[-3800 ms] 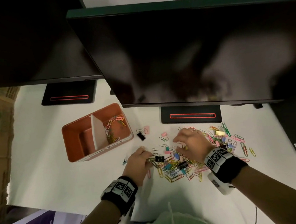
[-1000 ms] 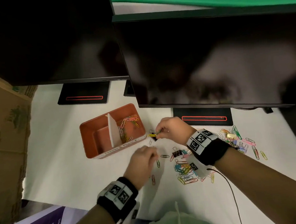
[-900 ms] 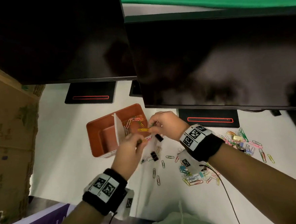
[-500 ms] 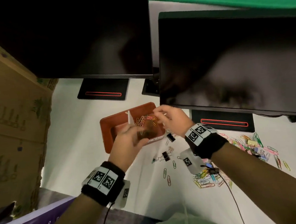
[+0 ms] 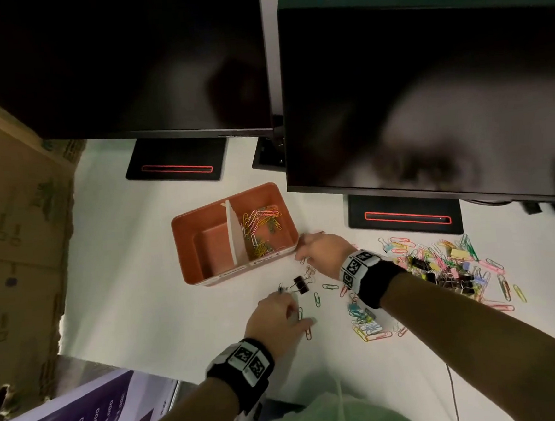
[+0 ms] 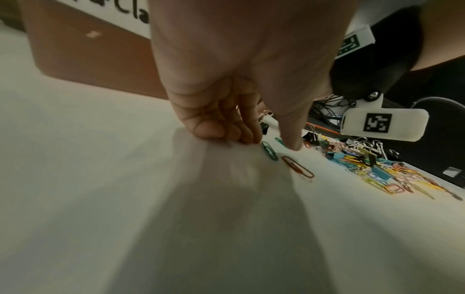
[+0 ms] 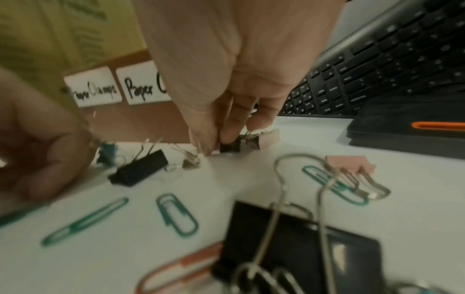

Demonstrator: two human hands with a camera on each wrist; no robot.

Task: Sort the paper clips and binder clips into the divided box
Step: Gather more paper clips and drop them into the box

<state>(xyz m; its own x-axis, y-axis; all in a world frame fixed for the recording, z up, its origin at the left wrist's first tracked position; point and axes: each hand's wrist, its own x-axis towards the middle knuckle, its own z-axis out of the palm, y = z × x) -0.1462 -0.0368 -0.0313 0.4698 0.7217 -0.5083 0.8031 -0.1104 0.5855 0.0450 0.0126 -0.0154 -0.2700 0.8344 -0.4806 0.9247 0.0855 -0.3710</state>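
Small black binder clip (image 7: pixel 239 144) pinched on the white tabletop (image 5: pixel 144 301) by right hand (image 5: pixel 322 253), just beside orange divided box (image 5: pixel 190 249). Left hand (image 5: pixel 277 315) nearer, fingertips (image 6: pixel 214 131) curled down by green paper clip (image 6: pixel 269 151), holding nothing visible. Colourful clip heap (image 5: pixel 444 267) far right; bare tabletop left.

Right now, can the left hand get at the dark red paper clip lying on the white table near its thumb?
Probably yes. The left hand rests fingertips-down on the white table, and the dark red paper clip lies flat beside the thumb with nothing over it.
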